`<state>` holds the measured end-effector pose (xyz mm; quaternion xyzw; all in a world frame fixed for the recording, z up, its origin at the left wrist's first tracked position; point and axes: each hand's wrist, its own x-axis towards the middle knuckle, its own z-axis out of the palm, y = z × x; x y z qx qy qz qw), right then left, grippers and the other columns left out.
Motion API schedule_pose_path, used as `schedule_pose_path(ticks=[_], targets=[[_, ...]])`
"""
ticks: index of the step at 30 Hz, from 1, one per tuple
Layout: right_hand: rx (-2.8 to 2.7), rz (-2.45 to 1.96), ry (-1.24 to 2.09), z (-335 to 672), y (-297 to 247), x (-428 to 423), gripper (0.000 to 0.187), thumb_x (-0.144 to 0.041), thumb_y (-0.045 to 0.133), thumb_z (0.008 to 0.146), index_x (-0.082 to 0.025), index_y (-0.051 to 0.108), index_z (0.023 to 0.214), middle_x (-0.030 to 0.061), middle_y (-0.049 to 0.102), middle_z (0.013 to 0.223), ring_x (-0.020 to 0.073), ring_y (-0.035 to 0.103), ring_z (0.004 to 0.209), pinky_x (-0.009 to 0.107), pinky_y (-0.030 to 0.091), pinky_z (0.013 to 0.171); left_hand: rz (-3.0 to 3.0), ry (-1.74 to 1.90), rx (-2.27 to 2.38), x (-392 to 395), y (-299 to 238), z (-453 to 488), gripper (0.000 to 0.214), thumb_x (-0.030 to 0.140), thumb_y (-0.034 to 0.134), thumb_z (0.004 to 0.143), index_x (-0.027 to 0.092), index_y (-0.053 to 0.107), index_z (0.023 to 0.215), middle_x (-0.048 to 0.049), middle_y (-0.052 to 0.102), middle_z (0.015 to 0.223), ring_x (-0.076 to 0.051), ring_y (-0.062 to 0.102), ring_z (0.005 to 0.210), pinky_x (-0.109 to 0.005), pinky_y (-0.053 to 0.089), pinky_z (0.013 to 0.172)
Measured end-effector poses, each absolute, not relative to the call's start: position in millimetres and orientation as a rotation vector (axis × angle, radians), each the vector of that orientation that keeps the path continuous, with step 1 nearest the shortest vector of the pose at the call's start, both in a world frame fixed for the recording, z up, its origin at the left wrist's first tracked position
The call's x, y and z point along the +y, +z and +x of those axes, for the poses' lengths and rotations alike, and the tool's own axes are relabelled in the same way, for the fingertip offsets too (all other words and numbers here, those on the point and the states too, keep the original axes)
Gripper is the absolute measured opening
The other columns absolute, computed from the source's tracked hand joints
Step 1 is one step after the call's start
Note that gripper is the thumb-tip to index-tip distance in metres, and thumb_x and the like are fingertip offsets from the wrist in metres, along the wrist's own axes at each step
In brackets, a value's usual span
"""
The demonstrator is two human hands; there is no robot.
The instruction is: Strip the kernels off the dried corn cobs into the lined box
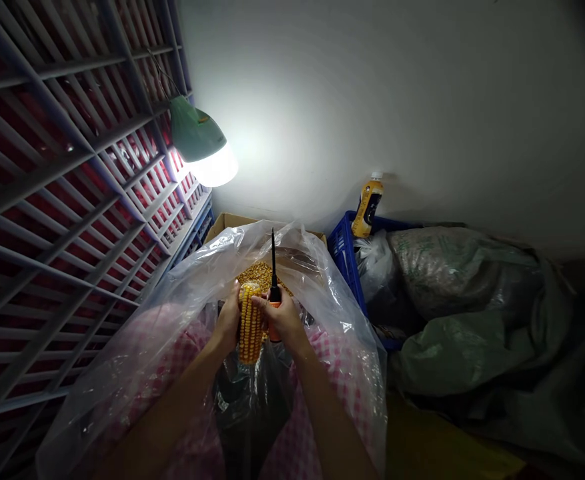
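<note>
A person's left hand [229, 319] grips a corn cob [250, 323] upright; the right hand [283, 320] clutches an orange-handled awl [273, 277] touching it, over a clear plastic bag [172, 313].

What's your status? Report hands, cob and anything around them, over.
Left hand gripping corn cob, upright. Right hand on cob, holding orange-handled awl, tip up. Loose kernels in clear plastic bag behind. Nothing between hands.

A cramped storage corner used for farm produce.
Bulging grey-green sacks [472, 300] fill the right, a blue crate [343, 250] stands by the bare far wall [397, 100], a slatted rack [62, 200] rises left, with a clip lamp [203, 141] for light.
</note>
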<state>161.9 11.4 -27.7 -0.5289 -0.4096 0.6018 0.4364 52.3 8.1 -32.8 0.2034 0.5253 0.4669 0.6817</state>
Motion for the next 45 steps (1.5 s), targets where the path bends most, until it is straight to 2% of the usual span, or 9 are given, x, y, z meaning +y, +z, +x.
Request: schedule_pose_path(ticks=[4, 8, 14, 18, 22, 26, 34, 40, 45], targets=[[-1.048, -1.327, 1.525, 164, -29, 12, 0.039, -0.044, 0.073, 0.062, -0.019, 0.053, 0.084, -0.0018, 0.06, 0.076, 0.0102, 0.053, 0.053, 0.02, 0.043, 0.043, 0.322, 1.02, 1.079, 10, -32, 55, 0.048, 0.058, 0.053, 0.075, 0.014, 0.064, 0.091, -0.0032, 0.064, 0.057, -0.017, 0.06, 0.045, -0.028, 0.049, 0.046], [-1.068, -1.339, 1.488, 165, -28, 13, 0.039, -0.044, 0.074, 0.062, -0.019, 0.052, 0.082, -0.0015, 0.058, 0.078, 0.0111, 0.055, 0.06, 0.02, 0.046, 0.049, 0.278, 1.02, 1.058, 11, -33, 54, 0.047, 0.052, 0.052, 0.078, 0.011, 0.064, 0.097, -0.0041, 0.065, 0.057, -0.018, 0.058, 0.042, -0.03, 0.049, 0.044], [-0.98, -1.305, 1.485, 170, -26, 15, 0.041, -0.045, 0.075, 0.06, -0.019, 0.052, 0.081, 0.0004, 0.062, 0.085, 0.0118, 0.058, 0.063, 0.021, 0.046, 0.051, 0.379, 1.094, 0.99, 9, -33, 52, 0.046, 0.049, 0.061, 0.075, 0.013, 0.063, 0.104, -0.0049, 0.07, 0.076, -0.019, 0.066, 0.064, -0.028, 0.052, 0.058], [-0.96, -1.286, 1.537, 175, -22, 14, 0.043, -0.046, 0.075, 0.059, -0.019, 0.051, 0.083, 0.0011, 0.062, 0.087, 0.0113, 0.057, 0.06, 0.02, 0.045, 0.046, 0.449, 1.157, 0.917, 8, -36, 54, 0.043, 0.045, 0.061, 0.077, 0.015, 0.061, 0.108, -0.0031, 0.07, 0.083, -0.018, 0.066, 0.073, -0.026, 0.052, 0.065], [-0.993, -1.288, 1.536, 172, -19, 12, 0.04, -0.045, 0.074, 0.061, -0.02, 0.052, 0.082, 0.0, 0.062, 0.087, 0.0094, 0.053, 0.054, 0.02, 0.044, 0.042, 0.352, 1.159, 0.955, 6, -31, 55, 0.042, 0.044, 0.061, 0.076, 0.016, 0.06, 0.107, -0.0024, 0.07, 0.079, -0.018, 0.066, 0.066, -0.026, 0.052, 0.06], [-1.013, -1.26, 1.539, 166, -18, 12, 0.035, -0.041, 0.073, 0.063, -0.02, 0.053, 0.081, -0.0011, 0.061, 0.084, 0.01, 0.056, 0.06, 0.019, 0.045, 0.049, 0.267, 1.145, 0.959, 3, -24, 55, 0.04, 0.044, 0.058, 0.077, 0.014, 0.062, 0.104, -0.0039, 0.069, 0.072, -0.019, 0.067, 0.063, -0.027, 0.052, 0.055], [-1.045, -1.287, 1.528, 162, -16, 11, 0.034, -0.039, 0.074, 0.063, -0.019, 0.053, 0.08, -0.0021, 0.059, 0.079, 0.0109, 0.056, 0.063, 0.02, 0.046, 0.052, 0.181, 1.081, 0.959, 5, -24, 54, 0.038, 0.049, 0.053, 0.081, 0.015, 0.065, 0.092, -0.0043, 0.069, 0.066, -0.018, 0.064, 0.054, -0.027, 0.051, 0.05], [-1.018, -1.292, 1.555, 164, -24, 11, 0.039, -0.043, 0.075, 0.062, -0.018, 0.052, 0.082, -0.001, 0.059, 0.082, 0.01, 0.054, 0.058, 0.019, 0.044, 0.045, 0.152, 1.05, 0.938, 9, -16, 50, 0.06, 0.064, 0.041, 0.08, 0.012, 0.065, 0.098, -0.0068, 0.069, 0.066, -0.021, 0.066, 0.059, -0.03, 0.053, 0.051], [-0.956, -1.316, 1.541, 168, -28, 14, 0.041, -0.045, 0.075, 0.061, -0.018, 0.053, 0.083, -0.0009, 0.06, 0.081, 0.0109, 0.056, 0.06, 0.019, 0.045, 0.047, 0.289, 1.015, 0.967, 6, -18, 51, 0.046, 0.045, 0.064, 0.074, 0.014, 0.062, 0.108, -0.0033, 0.069, 0.069, -0.02, 0.067, 0.061, -0.027, 0.052, 0.053]])
